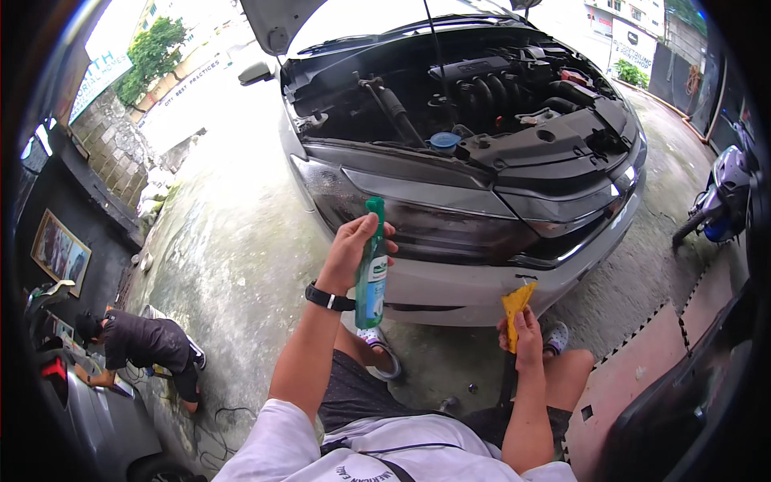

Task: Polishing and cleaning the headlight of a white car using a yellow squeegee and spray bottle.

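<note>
My left hand [352,253] is wrapped around a green plastic spray bottle [370,292] bearing a label. The bottle stands upright in front of the car's headlight [446,232], whose left end looks speckled with drops. In my right hand [525,343], a folded yellow sheet [517,310] is pinched between thumb and fingers. Its material cannot be told from here. That hand is just before the pale front bumper [446,286], and whether the sheet touches it is unclear. Above the headlight the engine bay [482,90] lies exposed under the raised hood [280,24].
A blue filler cap [444,141] sits at the engine bay's front edge. At lower left a co-worker [150,340] bends over a grey car [102,422], with cables [220,440] on the concrete. A motorbike [726,193] stands at right, near pink floor mats [632,361].
</note>
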